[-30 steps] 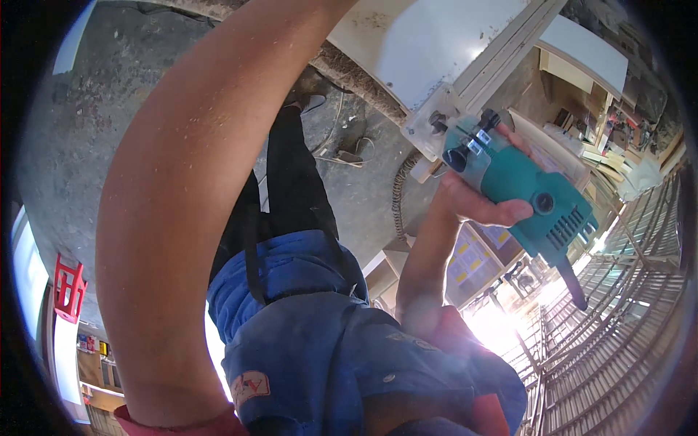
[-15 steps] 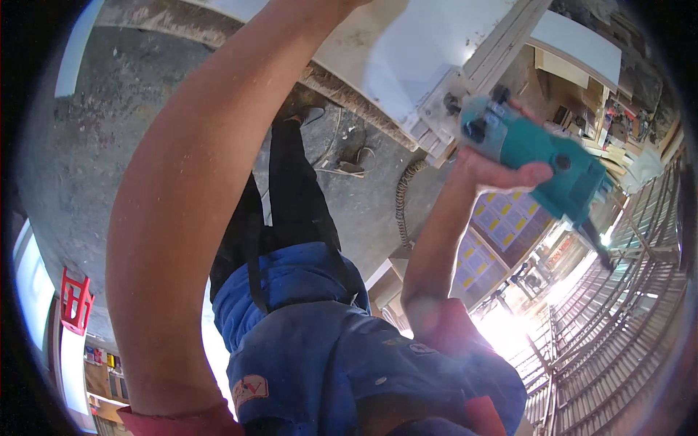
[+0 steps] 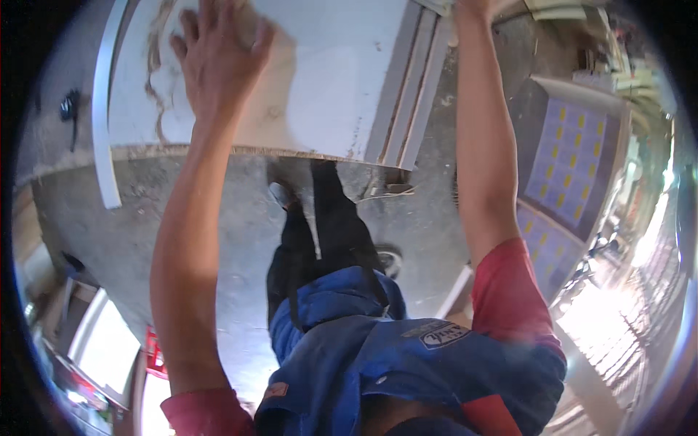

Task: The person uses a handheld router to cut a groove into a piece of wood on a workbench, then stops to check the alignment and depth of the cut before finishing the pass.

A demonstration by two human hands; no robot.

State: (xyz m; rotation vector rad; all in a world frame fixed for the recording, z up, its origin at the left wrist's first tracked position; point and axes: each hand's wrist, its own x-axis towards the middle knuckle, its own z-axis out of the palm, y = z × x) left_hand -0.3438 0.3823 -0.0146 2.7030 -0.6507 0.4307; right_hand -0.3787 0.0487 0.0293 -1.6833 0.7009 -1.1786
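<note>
My left hand (image 3: 222, 51) lies with fingers spread on a white board (image 3: 334, 80) at the top of the view. Brown dust streaks run over the board's left part. A narrow white strip (image 3: 104, 131) runs along its left side, and grooved strips (image 3: 407, 94) lie along its right side. My right hand (image 3: 476, 9) is at the top edge beside the board's right corner, partly cut off; what it holds or touches there is hidden. The teal power tool is not visible.
Grey concrete floor (image 3: 116, 247) shows below the board around my feet. A panel with yellow-marked sheets (image 3: 563, 152) stands at the right. A red stool (image 3: 154, 349) is at the lower left, and a small black object (image 3: 69, 109) is left of the board.
The view has swung onto the board. My left hand, earlier out of frame, now shows on it. My right arm has moved up, and the teal tool it held has left the view.
</note>
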